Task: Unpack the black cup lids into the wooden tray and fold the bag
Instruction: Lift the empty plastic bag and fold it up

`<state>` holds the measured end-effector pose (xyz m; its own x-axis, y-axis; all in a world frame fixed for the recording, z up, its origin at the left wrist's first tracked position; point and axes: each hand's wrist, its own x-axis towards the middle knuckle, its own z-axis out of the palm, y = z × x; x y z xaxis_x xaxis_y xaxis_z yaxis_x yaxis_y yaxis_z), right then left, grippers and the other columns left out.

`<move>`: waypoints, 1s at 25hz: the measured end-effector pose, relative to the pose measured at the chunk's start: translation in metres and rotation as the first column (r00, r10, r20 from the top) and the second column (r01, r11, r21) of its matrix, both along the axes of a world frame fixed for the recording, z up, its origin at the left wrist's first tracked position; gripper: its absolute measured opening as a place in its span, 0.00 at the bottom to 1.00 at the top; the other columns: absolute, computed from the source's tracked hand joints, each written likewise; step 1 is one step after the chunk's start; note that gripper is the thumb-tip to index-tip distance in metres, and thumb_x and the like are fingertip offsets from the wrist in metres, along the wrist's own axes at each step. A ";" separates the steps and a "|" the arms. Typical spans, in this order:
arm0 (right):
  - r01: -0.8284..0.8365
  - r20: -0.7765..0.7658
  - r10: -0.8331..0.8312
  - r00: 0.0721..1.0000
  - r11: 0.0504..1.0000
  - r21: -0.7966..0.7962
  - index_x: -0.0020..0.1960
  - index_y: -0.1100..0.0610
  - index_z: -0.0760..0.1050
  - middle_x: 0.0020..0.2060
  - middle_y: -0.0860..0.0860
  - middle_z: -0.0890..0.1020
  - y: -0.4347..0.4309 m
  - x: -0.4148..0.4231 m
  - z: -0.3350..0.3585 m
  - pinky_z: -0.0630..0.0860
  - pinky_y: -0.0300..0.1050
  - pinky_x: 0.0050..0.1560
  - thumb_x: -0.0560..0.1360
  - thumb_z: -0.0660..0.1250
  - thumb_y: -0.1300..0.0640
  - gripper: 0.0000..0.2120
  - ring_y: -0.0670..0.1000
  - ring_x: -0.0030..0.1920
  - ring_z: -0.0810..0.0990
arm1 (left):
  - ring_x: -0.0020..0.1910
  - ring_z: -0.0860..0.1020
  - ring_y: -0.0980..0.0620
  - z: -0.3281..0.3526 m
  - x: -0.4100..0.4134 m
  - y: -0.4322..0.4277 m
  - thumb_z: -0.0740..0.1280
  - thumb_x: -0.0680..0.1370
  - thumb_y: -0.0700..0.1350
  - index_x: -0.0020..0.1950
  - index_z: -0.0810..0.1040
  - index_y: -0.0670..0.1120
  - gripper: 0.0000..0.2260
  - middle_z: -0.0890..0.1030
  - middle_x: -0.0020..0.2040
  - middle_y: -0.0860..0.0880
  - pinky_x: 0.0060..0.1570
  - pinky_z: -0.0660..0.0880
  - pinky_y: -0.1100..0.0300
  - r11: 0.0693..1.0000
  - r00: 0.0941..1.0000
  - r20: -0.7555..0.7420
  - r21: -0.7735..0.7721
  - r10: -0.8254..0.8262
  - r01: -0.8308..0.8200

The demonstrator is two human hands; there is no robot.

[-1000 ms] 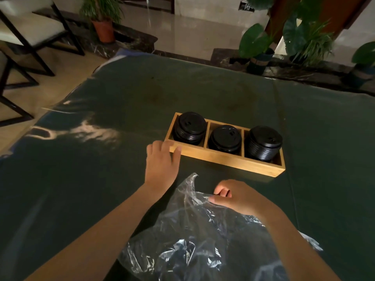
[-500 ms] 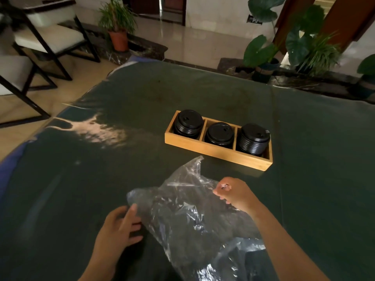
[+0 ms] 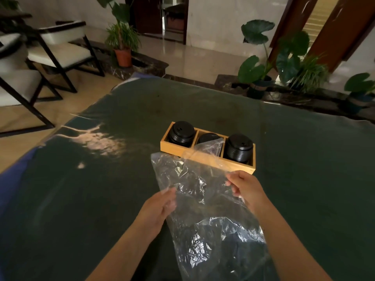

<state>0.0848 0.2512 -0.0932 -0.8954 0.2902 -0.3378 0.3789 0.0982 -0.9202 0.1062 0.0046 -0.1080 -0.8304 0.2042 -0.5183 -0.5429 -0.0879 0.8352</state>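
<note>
I see wide bare table (image 3: 85, 199) toward its left edge and near corner, and more toward the right edge. The wooden tray (image 3: 205, 157) sits near the table's middle, three stacks of black cup lids (image 3: 239, 148) filling its compartments. My left hand (image 3: 157, 209) pinches the left edge of the clear bag (image 3: 203, 209); my right hand (image 3: 246, 188) grips its right edge, just short of the tray. The bag's top corner overlaps the tray's middle compartment.
</note>
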 end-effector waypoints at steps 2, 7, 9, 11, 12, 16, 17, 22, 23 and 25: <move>0.035 -0.037 -0.038 0.999 0.998 -0.060 0.37 0.60 0.75 0.26 0.50 0.76 0.004 -0.001 0.017 0.65 0.38 0.26 0.75 0.66 0.60 0.09 0.43 0.21 0.67 | 0.59 0.77 0.52 0.011 -0.007 0.004 0.65 0.73 0.57 0.67 0.71 0.45 0.26 0.76 0.64 0.47 0.60 0.73 0.55 0.991 0.996 0.042 0.107 -0.079 0.075; 0.141 -0.157 -0.167 0.973 0.976 -0.165 0.35 0.58 0.76 0.26 0.50 0.77 0.012 -0.007 0.084 0.66 0.33 0.21 0.75 0.67 0.58 0.10 0.43 0.21 0.68 | 0.53 0.82 0.48 0.065 -0.032 0.011 0.72 0.70 0.55 0.59 0.78 0.46 0.22 0.83 0.56 0.45 0.45 0.79 0.56 0.939 0.967 -0.097 0.236 -0.235 0.251; 0.151 -0.215 -0.182 0.960 0.977 -0.153 0.36 0.58 0.78 0.25 0.49 0.77 0.017 -0.008 0.119 0.68 0.34 0.22 0.74 0.68 0.56 0.10 0.44 0.22 0.70 | 0.45 0.82 0.52 0.100 -0.049 0.013 0.71 0.71 0.47 0.54 0.82 0.45 0.13 0.84 0.49 0.46 0.42 0.77 0.60 0.946 0.948 -0.227 0.187 -0.222 0.266; 0.156 -0.299 -0.181 0.937 0.982 -0.104 0.36 0.58 0.78 0.24 0.47 0.79 0.022 -0.010 0.154 0.70 0.35 0.25 0.75 0.67 0.55 0.10 0.44 0.23 0.72 | 0.37 0.81 0.55 0.140 -0.067 0.013 0.70 0.70 0.44 0.54 0.81 0.43 0.13 0.84 0.42 0.47 0.36 0.76 0.64 0.952 0.921 -0.337 0.162 -0.194 0.260; 0.163 -0.351 -0.179 0.919 0.984 -0.074 0.37 0.58 0.79 0.23 0.47 0.79 0.023 -0.009 0.173 0.71 0.35 0.25 0.75 0.66 0.55 0.10 0.43 0.23 0.73 | 0.34 0.80 0.56 0.161 -0.074 0.013 0.70 0.69 0.45 0.54 0.80 0.42 0.15 0.84 0.40 0.48 0.34 0.76 0.65 0.952 0.900 -0.389 0.146 -0.196 0.271; 0.192 -0.514 -0.117 0.850 0.977 0.096 0.41 0.58 0.81 0.26 0.49 0.82 0.022 -0.008 0.241 0.73 0.35 0.25 0.78 0.62 0.54 0.13 0.43 0.23 0.75 | 0.30 0.75 0.60 0.226 -0.097 0.009 0.72 0.66 0.52 0.52 0.81 0.46 0.18 0.81 0.34 0.54 0.33 0.74 0.68 0.966 0.809 -0.548 0.003 -0.214 0.258; 0.211 -0.543 -0.102 0.833 0.967 0.142 0.41 0.59 0.80 0.27 0.49 0.82 0.020 -0.007 0.256 0.73 0.35 0.25 0.78 0.60 0.54 0.14 0.42 0.22 0.75 | 0.30 0.74 0.60 0.242 -0.103 0.007 0.72 0.66 0.53 0.51 0.81 0.46 0.17 0.80 0.32 0.54 0.35 0.74 0.67 0.967 0.789 -0.573 -0.025 -0.220 0.252; 0.238 -0.619 -0.051 0.784 0.945 0.223 0.48 0.62 0.77 0.32 0.53 0.81 0.009 -0.001 0.319 0.75 0.35 0.27 0.77 0.62 0.52 0.13 0.44 0.25 0.77 | 0.30 0.71 0.58 0.309 -0.119 0.004 0.73 0.64 0.55 0.50 0.80 0.45 0.20 0.77 0.35 0.53 0.34 0.67 0.64 0.976 0.768 -0.620 0.014 -0.162 0.218; 0.220 -0.613 -0.035 0.789 0.948 0.228 0.50 0.62 0.76 0.34 0.54 0.81 0.009 0.000 0.326 0.75 0.35 0.28 0.76 0.64 0.52 0.12 0.45 0.27 0.78 | 0.32 0.72 0.57 0.319 -0.121 0.005 0.73 0.64 0.56 0.50 0.80 0.45 0.20 0.78 0.36 0.52 0.33 0.68 0.65 0.978 0.764 -0.628 0.020 -0.150 0.208; 0.200 -0.610 -0.024 0.792 0.954 0.222 0.54 0.63 0.74 0.37 0.55 0.81 0.006 0.003 0.344 0.77 0.36 0.31 0.75 0.67 0.56 0.13 0.48 0.32 0.79 | 0.38 0.75 0.55 0.342 -0.122 0.001 0.71 0.65 0.59 0.49 0.80 0.48 0.19 0.79 0.40 0.52 0.37 0.71 0.65 0.974 0.731 -0.660 -0.008 -0.174 0.225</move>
